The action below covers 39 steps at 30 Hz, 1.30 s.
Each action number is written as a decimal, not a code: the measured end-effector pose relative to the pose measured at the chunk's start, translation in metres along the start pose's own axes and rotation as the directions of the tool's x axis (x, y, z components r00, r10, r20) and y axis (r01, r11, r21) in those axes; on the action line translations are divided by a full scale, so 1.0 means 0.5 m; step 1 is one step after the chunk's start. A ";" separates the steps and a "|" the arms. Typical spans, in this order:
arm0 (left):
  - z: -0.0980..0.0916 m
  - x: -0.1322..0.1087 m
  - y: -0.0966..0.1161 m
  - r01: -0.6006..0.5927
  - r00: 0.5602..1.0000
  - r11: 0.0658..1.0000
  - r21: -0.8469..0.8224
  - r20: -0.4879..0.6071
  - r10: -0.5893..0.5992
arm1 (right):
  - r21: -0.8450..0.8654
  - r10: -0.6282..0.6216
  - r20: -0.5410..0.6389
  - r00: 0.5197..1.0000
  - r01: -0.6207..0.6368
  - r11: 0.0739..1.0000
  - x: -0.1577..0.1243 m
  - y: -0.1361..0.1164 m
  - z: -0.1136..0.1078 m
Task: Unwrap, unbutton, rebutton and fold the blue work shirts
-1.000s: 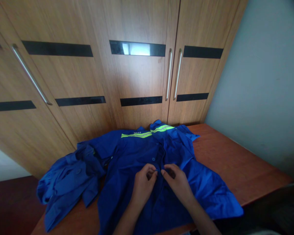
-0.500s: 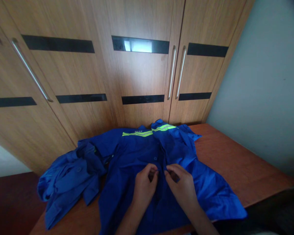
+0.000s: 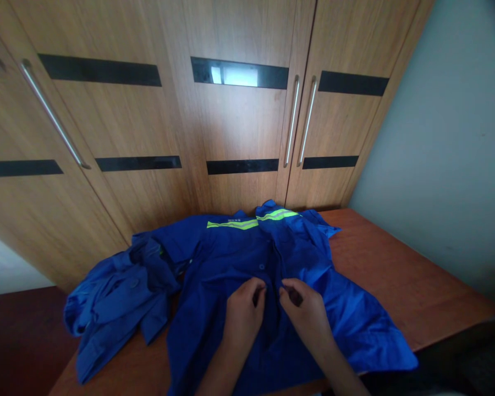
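A blue jacket (image 3: 226, 247) with yellow-green reflective stripes lies spread on a reddish-brown surface, its front edges meeting near the middle. My left hand (image 3: 247, 302) pinches the jacket's left front edge between thumb and fingers. Opposite it, a short gap away, my right hand (image 3: 301, 302) pinches the other front edge. A round button (image 3: 262, 267) shows just above my left hand. The fingertips cover the cloth they grip.
A crumpled blue garment (image 3: 124, 297) lies at the left of the wooden surface (image 3: 379, 258). Behind stands a wooden wardrobe (image 3: 239, 121) with metal handles and dark strips. A pale wall (image 3: 445, 165) rises at the right, with something dark at the lower right.
My right hand has shifted very slightly right, so the gap between the hands is a little wider. Both keep their pinch, and the view has tilted a little.
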State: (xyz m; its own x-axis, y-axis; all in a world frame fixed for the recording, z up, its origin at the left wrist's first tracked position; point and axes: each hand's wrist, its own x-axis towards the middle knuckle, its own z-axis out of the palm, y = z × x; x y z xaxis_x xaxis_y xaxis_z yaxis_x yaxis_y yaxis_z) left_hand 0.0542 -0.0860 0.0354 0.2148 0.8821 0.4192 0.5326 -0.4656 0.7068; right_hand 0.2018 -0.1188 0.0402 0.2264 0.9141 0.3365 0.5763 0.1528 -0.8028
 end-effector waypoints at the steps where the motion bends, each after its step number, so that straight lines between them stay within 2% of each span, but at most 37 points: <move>1: 0.001 -0.001 -0.001 -0.011 1.000 1.000 0.029 0.006 0.011 | -0.016 -0.005 0.004 1.000 0.005 1.000 -0.001 0.000 0.001; 5: 0.001 0.000 0.003 -0.005 0.999 0.999 0.042 0.039 0.004 | -0.110 -0.067 0.046 0.997 0.072 0.991 0.001 0.001 0.008; 8: -0.002 0.005 0.009 0.064 0.997 0.996 -0.065 0.050 -0.061 | -0.159 -0.091 0.057 0.994 0.099 0.982 0.005 0.005 0.017; 12: -0.004 0.008 0.010 0.153 0.985 0.967 -0.205 0.106 -0.133 | -0.172 -0.070 0.038 0.997 0.075 0.982 0.009 0.014 0.027; 14: -0.003 0.007 0.009 0.154 0.984 0.968 -0.200 0.123 -0.131 | -0.119 -0.038 0.034 0.999 0.042 0.992 0.010 0.019 0.031; 17: -0.001 0.004 0.005 0.100 0.991 0.990 -0.102 0.097 -0.090 | 0.069 0.032 0.035 0.999 -0.034 0.997 0.008 0.028 0.033; 21: 0.002 0.001 0.003 0.015 0.998 1.000 -0.002 0.068 -0.015 | 0.283 0.115 0.092 0.989 -0.137 0.949 0.006 0.034 0.029; 26: 0.007 -0.005 0.003 -0.051 0.997 0.997 0.062 0.066 0.047 | 0.414 0.169 0.158 0.973 -0.220 0.883 0.006 0.024 0.020; 30: 0.008 -0.006 0.005 -0.117 0.985 0.992 0.052 0.136 0.109 | 0.483 0.201 0.177 0.964 -0.263 0.835 0.008 0.016 0.018; 33: 0.004 -0.003 0.007 -0.120 0.988 0.992 0.036 0.101 0.116 | 0.459 0.176 0.158 0.972 -0.230 0.858 0.009 0.018 0.021; 36: -0.002 0.000 0.008 -0.070 0.997 0.997 0.026 0.020 0.070 | 0.358 0.139 0.128 0.982 -0.176 0.917 0.008 0.024 0.025; 39: -0.006 0.003 0.010 -0.043 0.999 0.999 0.024 0.003 0.043 | 0.246 0.128 0.079 0.989 -0.143 0.959 0.006 0.025 0.027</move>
State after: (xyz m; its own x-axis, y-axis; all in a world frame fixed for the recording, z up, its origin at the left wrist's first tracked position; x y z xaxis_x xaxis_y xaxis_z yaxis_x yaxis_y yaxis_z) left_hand 0.0547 -0.0872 0.0411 0.2397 0.8616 0.4475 0.5422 -0.5011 0.6744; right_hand 0.1990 -0.1091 0.0247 0.2352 0.9529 0.1913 0.3269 0.1078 -0.9389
